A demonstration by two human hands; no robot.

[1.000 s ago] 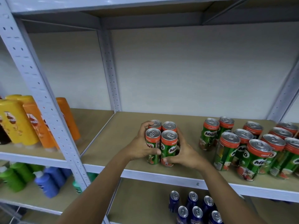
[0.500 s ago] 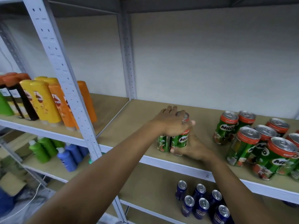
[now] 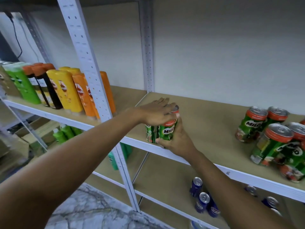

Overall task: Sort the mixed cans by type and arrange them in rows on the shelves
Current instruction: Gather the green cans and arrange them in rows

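Centre: we are pressing left hand point(image 3: 156, 111) flat on Milo block point(image 3: 162, 129), right hand point(image 3: 175, 139) cupping its side | right: loose Milo cans point(image 3: 274, 138) awaiting rows | lower shelf: blue cans point(image 3: 203, 200) waiting.

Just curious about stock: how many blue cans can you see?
6 blue cans, all on the lower shelf: three left of the right forearm, three right of it. The arm may hide more.

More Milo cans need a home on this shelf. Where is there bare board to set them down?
Bare board lies between the held Milo cluster, under the left hand and gripped by the right hand, and the loose Milo cans at right, and behind the cluster up to the back wall. The right end is crowded. The blue cans fill part of the shelf below.
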